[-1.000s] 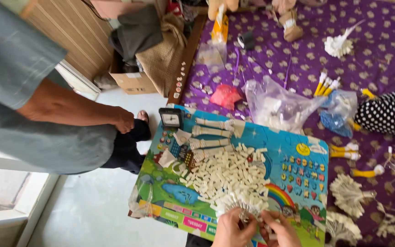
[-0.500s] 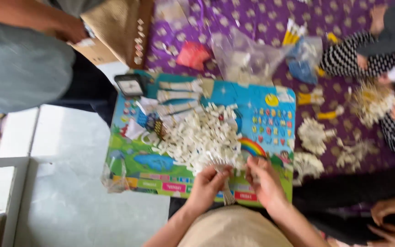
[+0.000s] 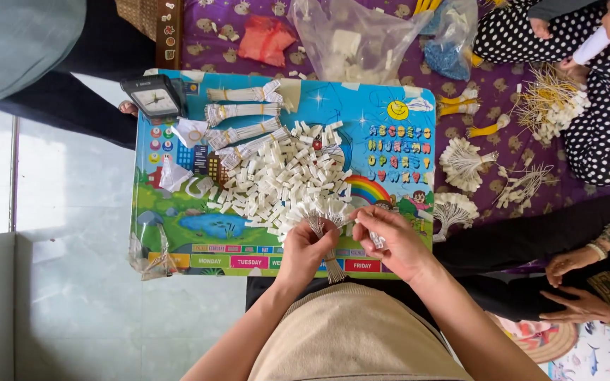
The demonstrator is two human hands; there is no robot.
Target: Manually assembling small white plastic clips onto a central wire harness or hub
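A colourful children's play table (image 3: 178,233) carries a heap of small white tags (image 3: 284,180) in its middle. My left hand (image 3: 307,248) grips a bunch of thin strings with white tags (image 3: 332,267), the strands hanging down past the near edge. My right hand (image 3: 391,240) is beside it, fingers pinched on a small white tag piece at the bunch's top. Tied bundles of strings (image 3: 241,113) lie in rows at the far left of the table.
A small black clock (image 3: 154,99) sits on the table's far left corner. Clear plastic bags (image 3: 361,39) and a red pouch (image 3: 266,39) lie on the purple mat beyond. Other people sit to the right, with bundles (image 3: 464,161) on the mat near them.
The view has swung so the table sits straighter and closer. My hands stay at the near edge, still working the string bunch.
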